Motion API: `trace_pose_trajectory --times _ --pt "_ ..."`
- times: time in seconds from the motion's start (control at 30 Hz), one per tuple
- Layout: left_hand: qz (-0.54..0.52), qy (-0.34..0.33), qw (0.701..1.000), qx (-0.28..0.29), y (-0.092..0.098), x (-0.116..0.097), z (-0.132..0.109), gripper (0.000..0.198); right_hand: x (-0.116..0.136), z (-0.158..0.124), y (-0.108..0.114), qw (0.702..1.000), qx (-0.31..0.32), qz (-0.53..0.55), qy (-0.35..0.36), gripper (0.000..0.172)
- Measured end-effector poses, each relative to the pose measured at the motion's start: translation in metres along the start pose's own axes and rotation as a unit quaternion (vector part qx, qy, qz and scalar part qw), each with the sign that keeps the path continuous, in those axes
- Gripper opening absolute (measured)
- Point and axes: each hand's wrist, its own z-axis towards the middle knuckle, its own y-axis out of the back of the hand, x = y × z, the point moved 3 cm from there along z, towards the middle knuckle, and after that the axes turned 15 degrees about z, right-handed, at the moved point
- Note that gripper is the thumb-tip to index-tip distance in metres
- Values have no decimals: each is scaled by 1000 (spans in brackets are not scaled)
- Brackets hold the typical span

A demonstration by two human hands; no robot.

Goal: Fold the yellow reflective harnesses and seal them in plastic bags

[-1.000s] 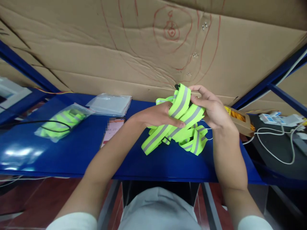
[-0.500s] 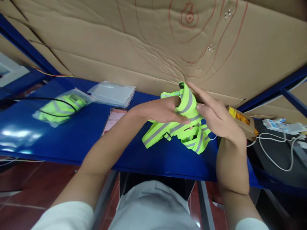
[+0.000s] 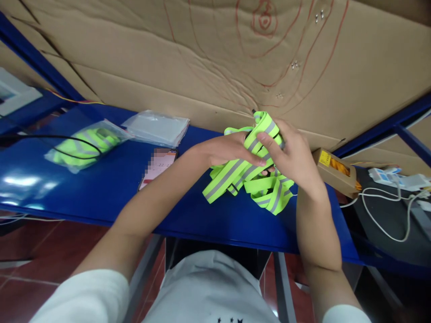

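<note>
A bundle of neon-yellow straps with grey reflective stripes (image 3: pixel 259 188) rests partly on the blue table (image 3: pixel 111 193) and is partly lifted. My left hand (image 3: pixel 225 150) grips the bundle from the left, thumb across a strap. My right hand (image 3: pixel 292 159) closes over the upper fold from the right, fingers pressed on the strap. Both hands meet at the top of the bundle, near the cardboard wall.
A clear bag with another neon strap set (image 3: pixel 82 146) lies at the left, a black cable across it. Empty clear bags (image 3: pixel 156 128) and a phone (image 3: pixel 156 168) lie nearby. A small cardboard box (image 3: pixel 335 172) and white cables (image 3: pixel 387 202) sit at the right. Cardboard sheet (image 3: pixel 202 54) behind.
My right hand, fingers stretched out half a second ago, has closed over the top fold of the straps. The bundle is gathered tighter between both hands.
</note>
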Motion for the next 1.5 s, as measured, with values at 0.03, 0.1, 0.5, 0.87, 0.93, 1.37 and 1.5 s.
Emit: trace_pose_trajectory --times 0.03,0.1,0.5,0.87,0.93,1.37,1.5 --pt "1 1 999 44 -2 0 -1 30 -1 0 1 1000 -5 2 -7 45" --pt "22 -7 993 112 -3 -1 -3 22 -2 1 4 999 -20 15 -29 48" --pt "133 -24 991 -7 24 -13 -11 34 -15 -7 15 913 -35 340 -224 47" --pt "106 -12 994 -8 12 -23 -12 28 -19 2 -6 975 -20 192 -113 36" --pt "105 -15 992 -68 14 -19 -8 28 -5 1 -7 989 -18 128 -75 41" --pt "27 -41 984 174 -6 -6 -4 25 6 -3 12 980 -180 60 -56 41" --pt "43 -65 969 235 -8 -9 -7 26 1 -5 18 957 -110 222 -153 35"
